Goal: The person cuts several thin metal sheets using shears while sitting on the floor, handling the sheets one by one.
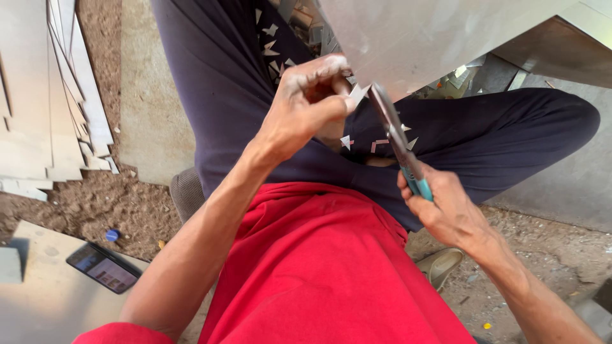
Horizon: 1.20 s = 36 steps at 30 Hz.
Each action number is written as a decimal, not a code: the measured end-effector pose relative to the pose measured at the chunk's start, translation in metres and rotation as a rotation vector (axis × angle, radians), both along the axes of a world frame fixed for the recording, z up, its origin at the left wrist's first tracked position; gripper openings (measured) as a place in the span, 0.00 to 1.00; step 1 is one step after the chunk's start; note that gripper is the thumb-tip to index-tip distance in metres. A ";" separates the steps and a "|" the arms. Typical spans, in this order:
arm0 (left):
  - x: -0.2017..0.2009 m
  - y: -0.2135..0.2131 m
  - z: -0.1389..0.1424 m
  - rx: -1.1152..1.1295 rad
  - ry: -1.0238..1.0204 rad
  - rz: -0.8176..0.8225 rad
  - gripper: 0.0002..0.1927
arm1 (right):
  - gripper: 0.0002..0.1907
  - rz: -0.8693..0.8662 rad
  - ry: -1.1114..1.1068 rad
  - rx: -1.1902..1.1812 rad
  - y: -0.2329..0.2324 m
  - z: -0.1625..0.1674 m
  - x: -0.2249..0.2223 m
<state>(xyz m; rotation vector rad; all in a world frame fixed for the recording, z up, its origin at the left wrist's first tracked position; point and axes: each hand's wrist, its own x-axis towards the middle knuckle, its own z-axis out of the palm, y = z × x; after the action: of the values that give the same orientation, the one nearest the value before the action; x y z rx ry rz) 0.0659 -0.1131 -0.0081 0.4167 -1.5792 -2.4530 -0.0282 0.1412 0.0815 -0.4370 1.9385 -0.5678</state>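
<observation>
Metal sheet: a large pale grey sheet, held over the person's lap; its lower corner points down between the two hands.
Snips: metal shears with turquoise handles; the blades touch the lower corner of the metal sheet — the handles run down and away from it into the right hand.
Left hand: just beside the sheet's corner, on its left; the thumb and bent fingers are pressed together, pinching a small pale cut piece at the sheet's edge.
Right hand: below the sheet, fingers wrapped tightly around the turquoise handles; how far the blades stand apart I cannot tell.
Scraps: many small pale triangles lying on the dark trousers, under and beside the sheet.
Red shirt: below the sheet, nearest to the camera.
Stack of cut sheets: on the earth floor, well apart from the metal sheet, far to its left.
Phone: dark, screen lit, lying on a pale board — far below-left of the sheet.
Sandal: on the ground, below the right hand.
</observation>
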 end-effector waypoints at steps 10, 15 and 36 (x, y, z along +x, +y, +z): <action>-0.047 -0.021 0.030 -0.214 -0.102 -0.370 0.14 | 0.06 -0.524 -0.052 -0.114 0.079 -0.030 0.061; -0.091 0.089 0.023 -0.003 -0.260 -0.123 0.13 | 0.18 -0.871 -0.142 -0.367 0.091 -0.038 0.080; -0.113 0.218 0.008 0.151 -0.148 -0.065 0.12 | 0.21 -1.149 -0.006 -0.388 0.069 -0.033 0.075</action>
<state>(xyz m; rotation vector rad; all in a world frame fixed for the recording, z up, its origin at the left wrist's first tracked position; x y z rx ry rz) -0.0468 0.1048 -0.0005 0.5930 -1.4873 -2.6565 0.0469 0.2101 0.0490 0.5226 1.9358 -1.6715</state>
